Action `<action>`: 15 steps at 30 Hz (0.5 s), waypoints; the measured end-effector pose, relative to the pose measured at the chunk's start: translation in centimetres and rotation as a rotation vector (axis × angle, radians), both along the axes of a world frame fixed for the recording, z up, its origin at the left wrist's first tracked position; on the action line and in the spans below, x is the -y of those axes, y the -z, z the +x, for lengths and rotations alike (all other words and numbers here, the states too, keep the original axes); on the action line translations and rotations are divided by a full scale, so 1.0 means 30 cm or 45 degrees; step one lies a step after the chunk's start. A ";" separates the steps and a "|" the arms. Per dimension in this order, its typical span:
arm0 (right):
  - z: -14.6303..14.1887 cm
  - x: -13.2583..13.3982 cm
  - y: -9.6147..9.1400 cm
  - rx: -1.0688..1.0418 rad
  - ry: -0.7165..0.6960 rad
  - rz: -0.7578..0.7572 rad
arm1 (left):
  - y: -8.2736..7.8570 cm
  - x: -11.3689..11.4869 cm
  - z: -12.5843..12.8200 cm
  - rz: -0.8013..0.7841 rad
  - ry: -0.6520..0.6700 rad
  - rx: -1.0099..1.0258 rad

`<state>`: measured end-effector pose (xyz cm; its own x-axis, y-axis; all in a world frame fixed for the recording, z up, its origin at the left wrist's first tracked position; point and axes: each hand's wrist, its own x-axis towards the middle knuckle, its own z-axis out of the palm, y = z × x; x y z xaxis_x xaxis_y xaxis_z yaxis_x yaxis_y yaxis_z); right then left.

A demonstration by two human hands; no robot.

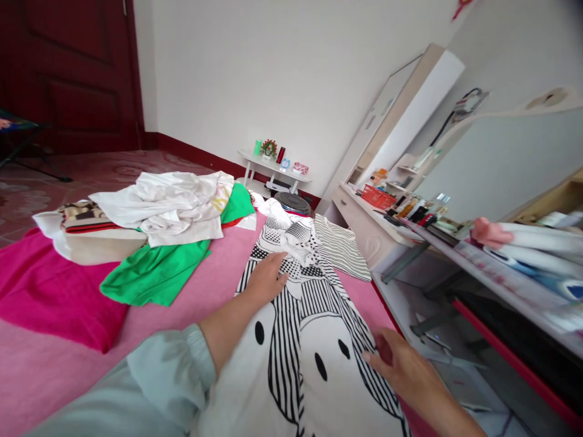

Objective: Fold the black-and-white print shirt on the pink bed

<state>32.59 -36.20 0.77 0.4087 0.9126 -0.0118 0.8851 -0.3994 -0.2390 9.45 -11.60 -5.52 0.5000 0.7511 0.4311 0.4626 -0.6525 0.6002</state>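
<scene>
A long black-and-white garment [314, 340], printed with stripes, dots and black ovals, lies stretched out on the pink bed cover. It looks like a pair of trousers. On its upper part rests my left hand [266, 280], palm down, thumb apart from the fingers. My right hand [403, 364] is at the garment's right edge, its thumb over the striped fabric and its fingers loosely bent with a gap between. Beyond the right edge, a folded striped garment [344, 247] lies on the bed.
To the left is a heap of clothes with a white garment [173, 203], a green one [157, 273] and a magenta one [59, 285]. A dressing table [364, 215] with bottles and a red basket [378, 196] stands right. A low white shelf [273, 164] is by the far wall.
</scene>
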 end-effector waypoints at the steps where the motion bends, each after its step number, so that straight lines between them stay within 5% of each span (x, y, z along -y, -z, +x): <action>1: -0.011 0.039 0.004 0.008 0.035 -0.068 | 0.002 -0.001 0.001 0.008 0.005 -0.010; 4: -0.055 0.118 0.013 0.005 0.081 -0.195 | 0.007 0.000 0.003 0.045 0.023 -0.046; 9: -0.075 0.182 0.038 -0.057 0.138 -0.126 | -0.005 0.013 0.009 0.151 0.011 -0.201; 15: -0.067 0.239 0.057 -0.391 -0.005 0.043 | -0.101 -0.025 0.085 0.274 -0.051 -0.530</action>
